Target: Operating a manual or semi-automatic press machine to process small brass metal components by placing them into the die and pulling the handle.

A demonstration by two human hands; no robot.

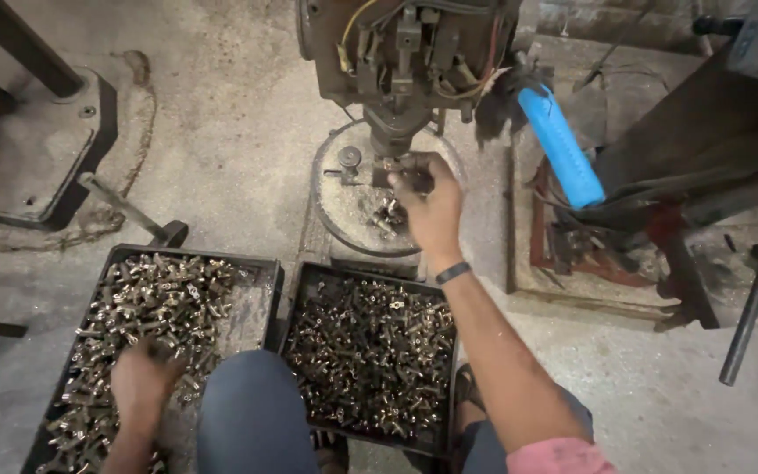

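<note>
On the round work table (344,206) under the drill press head (405,53), right hand (432,206) pinching a small brass fitting (394,167) at the fingertips, fingers closed around it, holding it just below the spindle nose so that it sits on the machine's line. Fitting too small and too covered to read its long axis; seemingly lying roughly level, pointing left toward the small clamp knob (349,158), but not tellable for sure. Down at the lower left, left hand (144,379) resting palm down in the left tray (256,307), fingers curled into the heap of bright brass parts (160,290); whether gripping one, not tellable. Right tray (309,281) of darker pieces sitting between the knees, both trays kept within arm's reach. Blue-sleeved feed lever (561,145) slanting at the right, untouched.
</note>
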